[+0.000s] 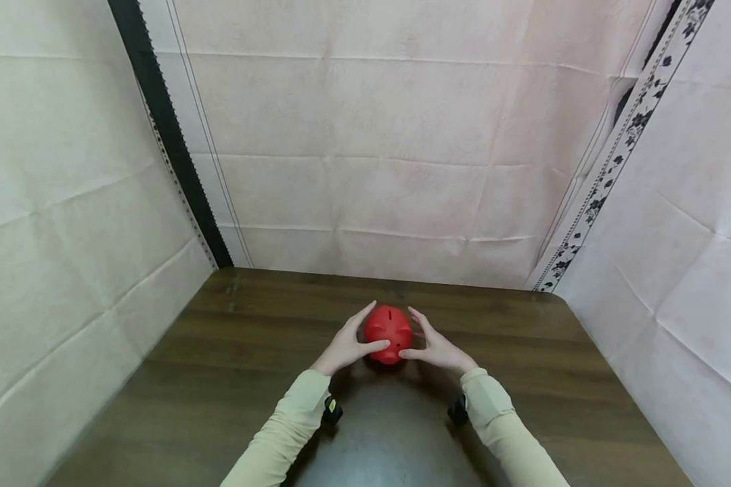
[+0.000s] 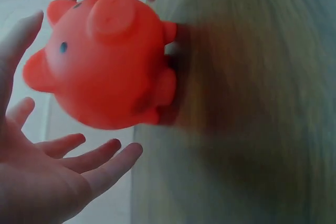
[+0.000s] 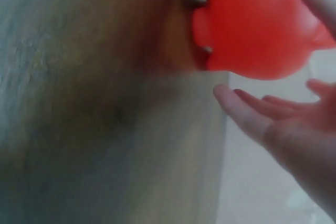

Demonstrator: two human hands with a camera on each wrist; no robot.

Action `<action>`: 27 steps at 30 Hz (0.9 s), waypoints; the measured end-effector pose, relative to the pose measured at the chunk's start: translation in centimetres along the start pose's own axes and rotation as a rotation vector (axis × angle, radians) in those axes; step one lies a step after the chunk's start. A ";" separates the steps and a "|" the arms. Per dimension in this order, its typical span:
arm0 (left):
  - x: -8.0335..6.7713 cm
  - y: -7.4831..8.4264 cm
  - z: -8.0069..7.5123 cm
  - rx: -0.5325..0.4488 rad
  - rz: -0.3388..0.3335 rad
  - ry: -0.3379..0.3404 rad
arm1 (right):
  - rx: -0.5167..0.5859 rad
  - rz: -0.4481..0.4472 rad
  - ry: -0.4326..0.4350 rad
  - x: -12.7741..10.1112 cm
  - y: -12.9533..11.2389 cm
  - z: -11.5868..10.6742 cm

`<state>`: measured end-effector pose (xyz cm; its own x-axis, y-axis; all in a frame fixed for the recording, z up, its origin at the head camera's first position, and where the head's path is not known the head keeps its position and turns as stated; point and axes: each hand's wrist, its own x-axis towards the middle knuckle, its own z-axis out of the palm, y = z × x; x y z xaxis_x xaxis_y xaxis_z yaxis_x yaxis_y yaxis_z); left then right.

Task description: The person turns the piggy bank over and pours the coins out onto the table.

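Red piggy bank (image 1: 388,331) on wooden tabletop (image 1: 244,379), between left hand (image 1: 348,346) and right hand (image 1: 436,347).
Bank upright toward the far edge, coin slot (image 1: 390,314) uppermost, snout (image 1: 389,358) facing the wearer. Grip of each hand spread wide, holding nothing, fingers near but clear of its sides; thumbs overlap its front in the head view, contact there cannot be told.

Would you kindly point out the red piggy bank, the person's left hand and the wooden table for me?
Red piggy bank (image 2: 107,80): left wrist view, on its rounded body.
Left hand (image 1: 346,347): head view, on the middle of the hand.
Wooden table (image 1: 189,399): head view, on bare tabletop.
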<state>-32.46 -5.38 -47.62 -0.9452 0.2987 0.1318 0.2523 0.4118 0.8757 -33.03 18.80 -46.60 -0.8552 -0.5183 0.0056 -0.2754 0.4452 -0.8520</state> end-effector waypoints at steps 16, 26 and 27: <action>1.1 0.1 1.7 -0.205 -0.100 0.034 | 0.041 0.082 0.088 1.6 0.0 1.7; 1.0 1.4 0.9 -0.226 -0.064 0.111 | 0.100 -0.016 0.095 1.4 -1.3 0.9; 1.0 1.6 0.8 -0.249 -0.070 0.112 | 0.111 -0.026 0.091 1.4 -1.4 0.8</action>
<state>-32.83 -3.75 -46.48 -0.9790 0.1746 0.1050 0.1396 0.1999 0.9698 -33.44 16.87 -45.81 -0.8862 -0.4577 0.0719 -0.2523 0.3466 -0.9034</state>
